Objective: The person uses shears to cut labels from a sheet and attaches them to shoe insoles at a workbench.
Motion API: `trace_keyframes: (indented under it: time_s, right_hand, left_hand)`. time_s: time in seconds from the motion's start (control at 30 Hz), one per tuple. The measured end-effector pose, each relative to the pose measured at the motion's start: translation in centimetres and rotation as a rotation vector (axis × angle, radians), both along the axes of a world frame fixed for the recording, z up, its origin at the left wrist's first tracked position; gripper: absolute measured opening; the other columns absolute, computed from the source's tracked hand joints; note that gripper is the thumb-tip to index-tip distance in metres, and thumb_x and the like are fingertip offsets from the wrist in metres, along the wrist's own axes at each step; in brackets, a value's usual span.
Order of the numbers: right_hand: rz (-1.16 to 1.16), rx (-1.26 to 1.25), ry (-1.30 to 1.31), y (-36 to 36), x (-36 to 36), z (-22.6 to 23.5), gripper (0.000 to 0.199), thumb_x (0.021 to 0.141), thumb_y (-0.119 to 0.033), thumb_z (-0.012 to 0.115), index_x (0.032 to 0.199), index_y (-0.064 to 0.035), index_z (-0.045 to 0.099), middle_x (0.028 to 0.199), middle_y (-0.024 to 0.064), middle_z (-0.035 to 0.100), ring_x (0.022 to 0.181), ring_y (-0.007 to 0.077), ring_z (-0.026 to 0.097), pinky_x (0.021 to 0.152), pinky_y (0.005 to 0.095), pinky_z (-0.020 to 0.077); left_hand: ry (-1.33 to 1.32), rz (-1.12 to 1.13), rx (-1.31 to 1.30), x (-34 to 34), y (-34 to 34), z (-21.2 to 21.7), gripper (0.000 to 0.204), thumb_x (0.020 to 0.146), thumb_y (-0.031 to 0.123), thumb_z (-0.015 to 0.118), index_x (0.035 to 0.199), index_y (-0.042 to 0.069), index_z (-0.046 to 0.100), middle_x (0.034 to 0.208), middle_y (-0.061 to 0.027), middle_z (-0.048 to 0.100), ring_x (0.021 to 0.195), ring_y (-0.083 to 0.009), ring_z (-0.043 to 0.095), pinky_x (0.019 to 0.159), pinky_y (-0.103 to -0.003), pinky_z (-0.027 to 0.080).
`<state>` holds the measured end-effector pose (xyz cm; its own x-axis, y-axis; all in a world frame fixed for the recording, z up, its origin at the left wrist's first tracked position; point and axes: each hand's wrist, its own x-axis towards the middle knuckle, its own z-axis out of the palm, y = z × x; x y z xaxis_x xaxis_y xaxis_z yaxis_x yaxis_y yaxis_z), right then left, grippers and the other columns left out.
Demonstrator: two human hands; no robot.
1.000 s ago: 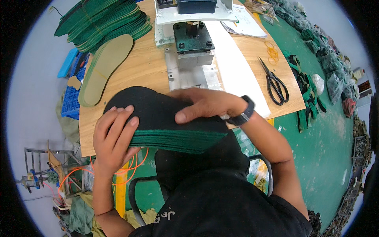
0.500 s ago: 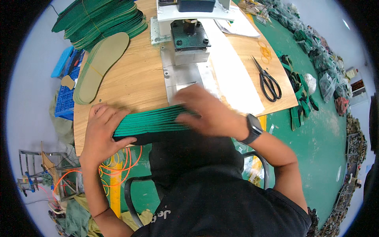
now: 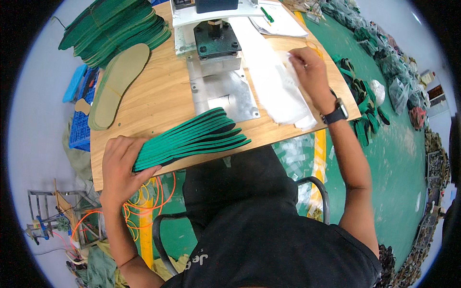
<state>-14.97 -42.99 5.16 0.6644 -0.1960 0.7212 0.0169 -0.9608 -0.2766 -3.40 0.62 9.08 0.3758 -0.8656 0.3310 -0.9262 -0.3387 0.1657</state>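
Note:
A fanned stack of green-and-black insoles lies along the near table edge. My left hand is closed round its left end, thumb on the near side and fingers over the far side. The stack's right end spreads loose. Further right, my right hand pinches the edge of a thin white sheet and lifts that side off the table. Between the two hands stands a press with a black block above a metal base plate.
Beige insoles lie banded at the left, before a tall pile of green insoles. A blue crate stands beside the table. Papers with a green pen lie at the back. Green pieces sit on the floor at the right.
My right hand has left the insoles and moved right to the white sheet, raising its edge. The insoles' right end has fanned out. The scissors are now hidden.

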Motion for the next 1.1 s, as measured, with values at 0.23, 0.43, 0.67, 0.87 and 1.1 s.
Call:
trace_keyframes:
  time_s: [0.23,0.43,0.67,0.87,1.1]
  right_hand:
    - [0.448,-0.065,0.121,12.1,-3.7,6.1,0.068,0.072,-0.028,0.076,0.124,0.0028,0.045,0.124,0.0214,0.048,0.116,0.0374,0.044,0.094,0.0443,0.0403]
    - [0.481,0.005,0.810,16.2,-0.1,2.5,0.067,0.071,-0.028,0.076,0.125,-0.0013,0.045,0.101,0.0175,0.056,0.096,0.0349,0.057,0.077,0.0401,0.0474]
    - [0.558,-0.051,0.580,16.3,1.8,2.3,0.074,0.066,-0.026,0.079,0.126,0.0000,0.044,0.104,0.0183,0.054,0.097,0.0352,0.053,0.082,0.0394,0.0451]
    - [0.468,-0.003,0.658,15.1,-1.1,2.7,0.082,0.064,-0.019,0.077,0.133,0.0000,0.037,0.115,0.0184,0.048,0.107,0.0353,0.048,0.091,0.0409,0.0403]
    - [0.432,0.173,0.408,14.3,-0.4,0.0,0.069,0.063,-0.009,0.080,0.124,-0.0041,0.049,0.102,0.0147,0.057,0.094,0.0313,0.057,0.083,0.0367,0.0460]
  left_hand:
    - [-0.025,-0.020,-0.015,-1.7,-2.8,0.5,0.058,0.061,0.025,0.078,0.112,0.005,0.059,0.095,-0.0104,0.058,0.089,-0.0307,0.054,0.079,-0.038,0.040]
    - [0.147,-0.017,-0.052,1.2,-3.4,-0.5,0.071,0.057,0.025,0.081,0.122,0.009,0.056,0.104,-0.0113,0.058,0.095,-0.0288,0.054,0.086,-0.037,0.041]
    - [0.470,0.051,-0.414,1.8,-1.9,-3.6,0.077,0.057,0.029,0.080,0.124,0.003,0.055,0.109,-0.0125,0.057,0.101,-0.0256,0.055,0.090,-0.034,0.042]
    - [0.462,0.075,-0.399,2.0,-0.6,-3.9,0.062,0.058,0.011,0.083,0.115,0.004,0.061,0.112,-0.0120,0.057,0.104,-0.0258,0.056,0.088,-0.034,0.045]
    - [0.333,0.071,-0.376,1.2,-0.9,-3.6,0.067,0.056,0.022,0.083,0.116,0.003,0.059,0.110,-0.0135,0.056,0.104,-0.0289,0.055,0.088,-0.037,0.045]
